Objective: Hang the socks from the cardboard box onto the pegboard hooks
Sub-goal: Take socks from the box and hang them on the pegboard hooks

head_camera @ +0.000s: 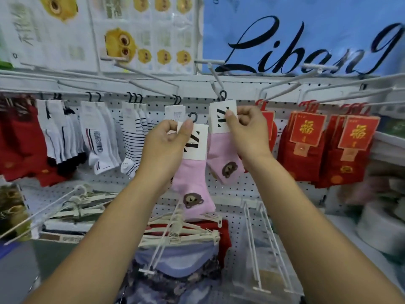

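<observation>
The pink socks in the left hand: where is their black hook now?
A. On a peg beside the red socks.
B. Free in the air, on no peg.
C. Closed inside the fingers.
B: the left hand pinches the card of its pink socks, and the black hook stands free before the pegboard.

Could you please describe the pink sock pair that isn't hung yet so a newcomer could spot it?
Below the left edge of the blue banner, in front of the pegboard, two pink bear sock pairs are held up. Yours is the lower pair, pinched at its card by the left hand. Unlike its twin, its black hook hangs on no prong.
</observation>
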Available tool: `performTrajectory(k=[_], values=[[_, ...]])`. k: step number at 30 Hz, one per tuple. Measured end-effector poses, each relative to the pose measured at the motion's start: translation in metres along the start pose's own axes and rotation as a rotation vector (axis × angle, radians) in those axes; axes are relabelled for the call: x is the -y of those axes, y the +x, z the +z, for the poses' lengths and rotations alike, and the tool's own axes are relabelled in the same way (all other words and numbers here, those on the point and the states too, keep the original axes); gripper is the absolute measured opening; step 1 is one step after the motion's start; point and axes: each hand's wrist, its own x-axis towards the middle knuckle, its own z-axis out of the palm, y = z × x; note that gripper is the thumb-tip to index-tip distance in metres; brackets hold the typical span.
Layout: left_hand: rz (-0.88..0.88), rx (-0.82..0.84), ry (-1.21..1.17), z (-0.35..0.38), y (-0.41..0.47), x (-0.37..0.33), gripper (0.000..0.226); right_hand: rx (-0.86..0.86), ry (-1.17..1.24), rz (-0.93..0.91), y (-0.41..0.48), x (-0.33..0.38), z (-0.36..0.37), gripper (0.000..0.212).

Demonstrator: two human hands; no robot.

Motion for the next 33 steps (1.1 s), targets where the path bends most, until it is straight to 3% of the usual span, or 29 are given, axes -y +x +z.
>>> performTrajectory(k=[11, 16, 21, 24, 27, 30, 33], values=[[0.009, 0.06, -0.025, 0.013, 0.025, 0.013, 0.025, 0.055, -0.094, 0.025, 0.009, -0.018, -0.002, 0.025], [0.063, 0.06, -0.026, 0.016, 0.027, 0.015, 0.022, -0.077, -0.205, -0.113, -0.014, -0.011, -0.011, 0.023], [0.066, 0.11, -0.095, 0.02, 0.025, 0.008, 0.019, 0.165, -0.103, -0.133, -0.033, 0.008, -0.017, 0.021], [0.055, 0.147, -0.117, 0.021, 0.025, 0.008, 0.021, 0.18, -0.119, -0.154, -0.032, 0.011, -0.015, 0.019], [0.068, 0.029, -0.02, 0.016, 0.031, 0.014, 0.022, 0.086, -0.178, -0.168, -0.022, 0.01, -0.015, 0.018], [0.097, -0.173, 0.06, 0.0, 0.042, 0.018, 0.042, -0.012, -0.215, -0.173, -0.007, 0.011, -0.017, 0.018], [0.218, -0.225, 0.137, -0.016, 0.056, 0.017, 0.051, -0.032, -0.272, -0.207, 0.002, 0.016, -0.013, 0.018]])
